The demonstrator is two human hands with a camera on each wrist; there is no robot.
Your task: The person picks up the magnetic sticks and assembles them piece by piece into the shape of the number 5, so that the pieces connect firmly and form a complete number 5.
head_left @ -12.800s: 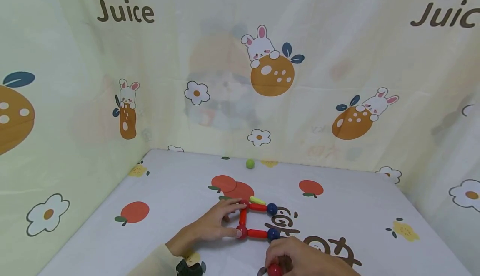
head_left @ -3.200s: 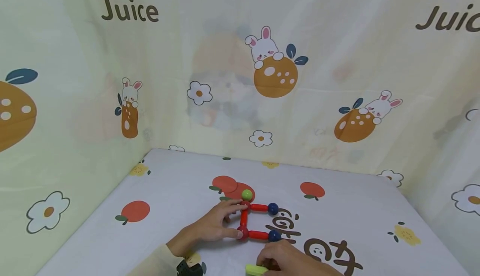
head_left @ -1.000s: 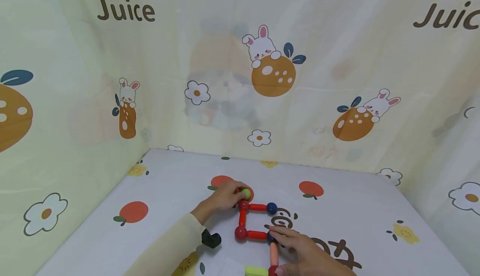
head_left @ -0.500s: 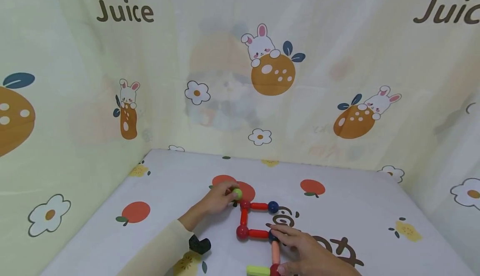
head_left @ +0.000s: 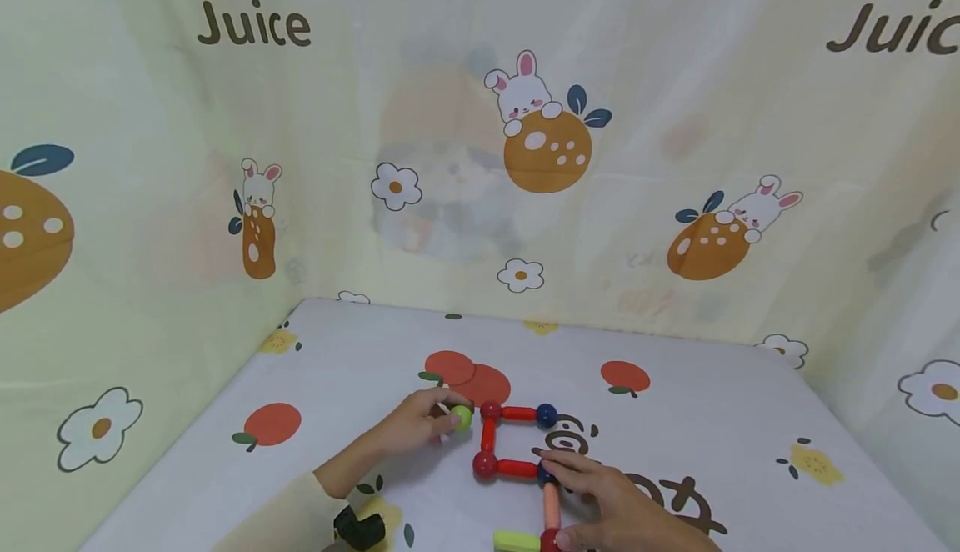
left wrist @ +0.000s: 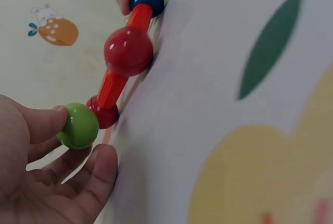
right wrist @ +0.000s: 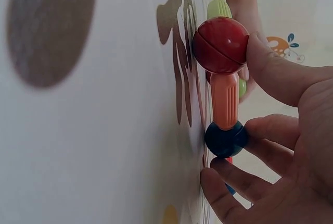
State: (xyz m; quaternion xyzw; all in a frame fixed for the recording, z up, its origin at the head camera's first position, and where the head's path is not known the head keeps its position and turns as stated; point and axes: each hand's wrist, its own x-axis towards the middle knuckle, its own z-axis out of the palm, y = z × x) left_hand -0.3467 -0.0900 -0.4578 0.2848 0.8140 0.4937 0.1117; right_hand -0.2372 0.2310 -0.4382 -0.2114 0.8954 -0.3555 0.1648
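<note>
My left hand pinches a green ball between thumb and fingers, just left of a ball-and-rod toy frame. In the left wrist view the green ball overlaps the frame's far-left red ball. Red rods join two red balls and two blue ones into a three-sided shape. My right hand grips its front right part: the thumb is on a red ball, the fingers on a blue ball, with a salmon rod between. A light green rod extends left from that red ball.
The white tablecloth has printed fruit and dark lettering. A printed curtain stands around the back and sides. A black band is on the left wrist.
The right hand added the red ball and light green rod at the front. My left hand left the frame, took the green ball and brought it left and nearer. The right hand lately keeps still.
</note>
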